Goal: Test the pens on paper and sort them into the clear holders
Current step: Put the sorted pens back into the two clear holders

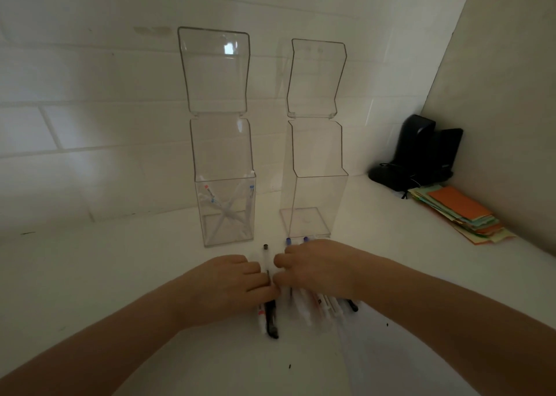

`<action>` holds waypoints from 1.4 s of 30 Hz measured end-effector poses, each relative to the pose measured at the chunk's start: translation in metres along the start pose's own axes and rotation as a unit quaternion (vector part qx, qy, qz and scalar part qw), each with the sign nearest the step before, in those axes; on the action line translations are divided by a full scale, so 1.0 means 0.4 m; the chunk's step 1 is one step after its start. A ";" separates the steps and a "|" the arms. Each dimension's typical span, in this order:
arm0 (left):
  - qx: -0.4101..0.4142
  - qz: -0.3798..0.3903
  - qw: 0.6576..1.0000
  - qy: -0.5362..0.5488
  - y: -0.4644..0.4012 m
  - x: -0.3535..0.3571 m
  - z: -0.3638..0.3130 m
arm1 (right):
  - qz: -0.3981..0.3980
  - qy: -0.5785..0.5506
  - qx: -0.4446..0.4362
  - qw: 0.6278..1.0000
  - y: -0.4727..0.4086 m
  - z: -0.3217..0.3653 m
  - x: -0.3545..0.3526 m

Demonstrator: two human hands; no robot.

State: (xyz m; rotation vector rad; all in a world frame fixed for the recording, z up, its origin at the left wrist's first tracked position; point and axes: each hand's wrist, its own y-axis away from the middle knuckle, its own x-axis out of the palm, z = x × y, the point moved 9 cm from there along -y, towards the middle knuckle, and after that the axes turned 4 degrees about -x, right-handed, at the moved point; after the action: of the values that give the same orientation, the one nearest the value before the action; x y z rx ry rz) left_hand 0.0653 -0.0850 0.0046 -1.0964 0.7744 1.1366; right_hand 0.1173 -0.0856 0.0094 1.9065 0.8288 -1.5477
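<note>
My left hand (224,287) lies at about 7 o'clock from the middle of the white table (120,275), fingers curled down over the near end of the loose pens (313,305); a black pen (272,320) and a white one stick out beneath it toward 6 o'clock. I cannot tell whether the fingers truly grip one or merely press on the bunch. My right hand (319,267), at 5 o'clock, is curled over the rest of the pile, thumb side meeting the left hand's fingertips round a clear pen (266,258) that points to 12 o'clock. It looks like a pinch, though the contact is hidden.

The risk here is the pile itself: with both hands bunched on round barrels, lifting 1 could roll the others toward 6 o'clock and off the edge, or mix tested with untested pens.

Farther off at 12 o'clock stand 2 clear holders, lids tipped up. The left holder (225,209) already has a few pens leaning crossed inside; the right holder (313,203) looks empty, with 2 blue-tipped pens lying just before its base. Both are tall and narrow, so a careless knuckle on the way in could topple them.

At 2 o'clock lie coloured paper sheets (460,212), well apart, by a dark device (421,152). I see no test paper under my hands, so ink could mark the table
</note>
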 end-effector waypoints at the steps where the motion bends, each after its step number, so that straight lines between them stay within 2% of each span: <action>1: -0.008 -0.020 1.000 -0.003 0.001 -0.012 0.005 | -0.013 0.001 0.015 1.000 0.010 -0.011 -0.019; 4: -0.020 -0.092 0.995 -0.011 -0.026 -0.071 0.009 | -0.060 0.031 0.073 0.995 0.068 -0.054 -0.086; 6: -0.014 -0.118 0.993 -0.010 -0.068 -0.097 -0.004 | -0.029 0.036 0.107 0.993 0.110 -0.072 -0.081; 9: 0.002 -0.099 0.995 -0.007 -0.139 -0.076 -0.035 | 0.056 0.033 0.137 0.988 0.158 -0.070 -0.006; 14: 0.038 -0.050 0.998 0.010 -0.205 0.005 -0.068 | 0.011 0.046 0.121 0.992 0.183 -0.052 0.026; 17: 0.041 -0.022 0.999 0.025 -0.200 0.047 -0.067 | 0.011 0.052 0.123 0.991 0.202 -0.058 0.052; 25: 0.080 0.003 0.997 -0.001 -0.180 0.026 -0.063 | -0.022 0.088 0.045 0.995 0.177 -0.018 0.051; 30: 0.086 0.013 0.996 -0.006 -0.169 0.034 -0.059 | -0.040 0.094 0.036 0.994 0.173 -0.014 0.044; 32: 0.079 0.014 0.997 -0.004 -0.169 0.040 -0.051 | -0.044 0.090 0.038 0.994 0.170 -0.015 0.023; 36: 0.046 0.022 0.998 0.025 -0.142 0.050 -0.026 | -0.002 0.112 0.019 0.994 0.150 -0.007 0.033; 42: -0.088 -0.104 0.985 0.108 -0.093 -0.080 0.071 | -0.002 0.137 -0.027 0.990 0.113 0.028 0.040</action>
State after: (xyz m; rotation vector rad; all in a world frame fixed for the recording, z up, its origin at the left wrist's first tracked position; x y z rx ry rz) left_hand 0.0908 -0.0694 0.0528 -1.4332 0.7169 0.9321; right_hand 0.1463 -0.1218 -0.0071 2.1072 0.9793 -1.2671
